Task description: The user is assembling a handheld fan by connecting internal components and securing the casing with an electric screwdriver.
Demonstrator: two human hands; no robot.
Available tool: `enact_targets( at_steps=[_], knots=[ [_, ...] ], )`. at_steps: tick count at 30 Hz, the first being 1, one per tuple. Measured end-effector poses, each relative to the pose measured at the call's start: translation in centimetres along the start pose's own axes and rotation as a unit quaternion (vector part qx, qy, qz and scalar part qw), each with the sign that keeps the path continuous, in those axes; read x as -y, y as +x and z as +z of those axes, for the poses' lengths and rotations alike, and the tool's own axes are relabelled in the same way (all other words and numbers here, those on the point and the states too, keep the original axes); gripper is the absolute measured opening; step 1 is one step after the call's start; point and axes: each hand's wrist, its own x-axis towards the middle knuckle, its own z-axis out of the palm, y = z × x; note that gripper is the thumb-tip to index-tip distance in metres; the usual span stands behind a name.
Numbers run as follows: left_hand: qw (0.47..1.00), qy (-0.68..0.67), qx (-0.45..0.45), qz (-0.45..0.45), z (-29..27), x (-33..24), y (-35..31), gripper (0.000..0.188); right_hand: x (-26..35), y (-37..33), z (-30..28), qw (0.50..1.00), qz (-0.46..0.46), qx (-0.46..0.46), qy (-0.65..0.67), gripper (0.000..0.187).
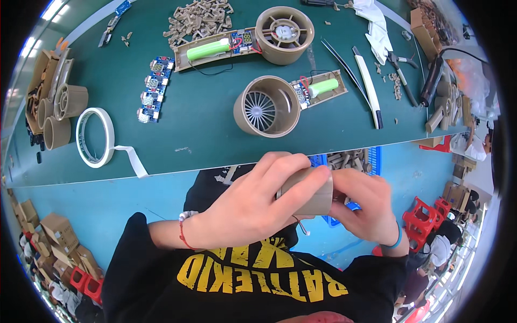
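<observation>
Just off the table's near edge, my left hand point(258, 199) wraps around a beige cylindrical fan housing point(315, 198), fingers over its top and side. My right hand point(366, 202) is at the housing's right end, thumb and fingers closed together there; what lies between the fingertips is hidden. A thin dark and red wire with a small white plug point(305, 229) dangles below the housing. Beyond my hands, a round fan shell point(267, 106) lies on the table with a handle half point(328, 92) joined to it, holding a green battery and a small circuit board.
The green table point(199, 140) also bears another fan assembly point(284, 35), a row of blue circuit boards point(155, 89), white tape point(81, 137), a heap of beige parts point(196, 21), pliers point(404, 81) and a dark corded tool point(432, 81). Below stands a blue basket point(374, 160) of parts.
</observation>
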Motion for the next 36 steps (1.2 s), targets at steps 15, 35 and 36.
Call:
enact_targets(
  at_steps=[15,35,36],
  knots=[
    [0.962,-0.255,0.045,-0.091,-3.9,-0.4,-0.6,0.072,-6.6,8.6,-7.9,0.925,-0.034,-0.249,-0.284,0.031],
    [0.978,0.125,-0.163,0.048,-2.0,0.8,5.0,0.090,-1.0,1.8,1.0,0.825,0.112,-0.193,0.519,0.124],
    [0.976,0.150,-0.157,0.026,-2.7,1.0,4.7,0.099,-2.9,1.5,0.5,0.829,0.036,-0.110,0.547,0.108]
  ],
)
